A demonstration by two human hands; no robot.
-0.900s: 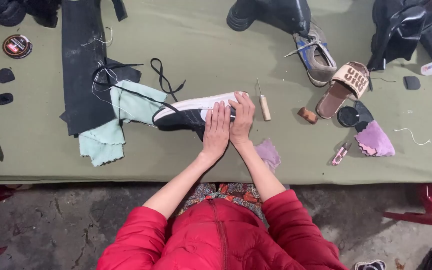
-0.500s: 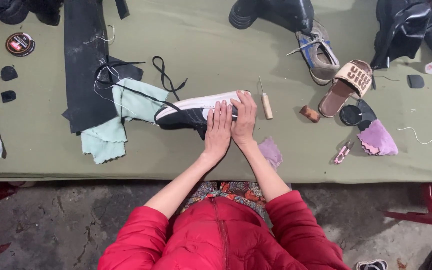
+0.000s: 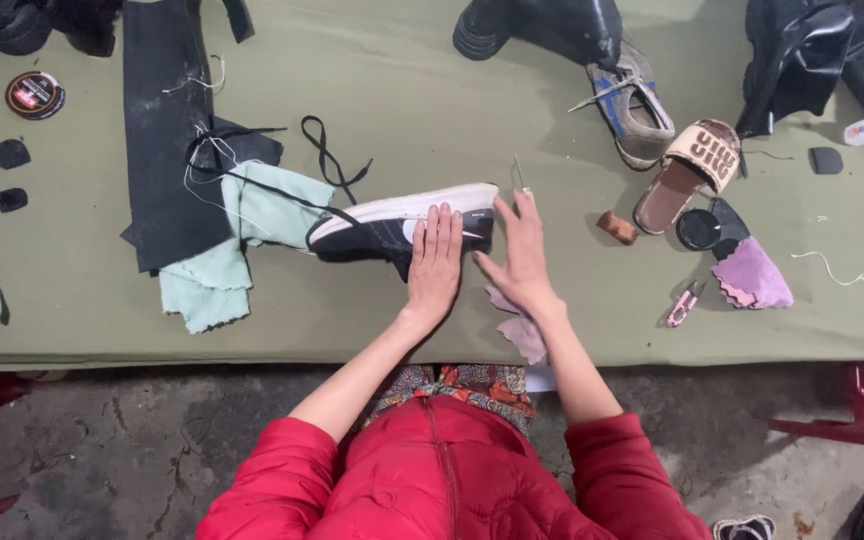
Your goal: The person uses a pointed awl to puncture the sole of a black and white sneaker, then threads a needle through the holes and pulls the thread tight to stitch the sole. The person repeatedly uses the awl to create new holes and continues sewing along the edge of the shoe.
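A black sneaker with a white sole lies on its side in the middle of the olive-green table cover. My left hand rests flat on the heel part of the sneaker, fingers together and stretched. My right hand lies just right of the shoe with fingers spread, over an awl. Only the awl's thin metal tip shows above the fingertips; its handle is hidden under the hand. A black lace trails from the shoe's left end.
A mint cloth and a black leather sheet lie to the left. A polish tin sits far left. A grey sneaker, sandal, brown block, round lid and purple scrap lie right. Pink scrap by the front edge.
My right hand has left the sneaker and slid right, spreading over the awl, whose wooden handle was visible before. My left hand stays on the shoe.
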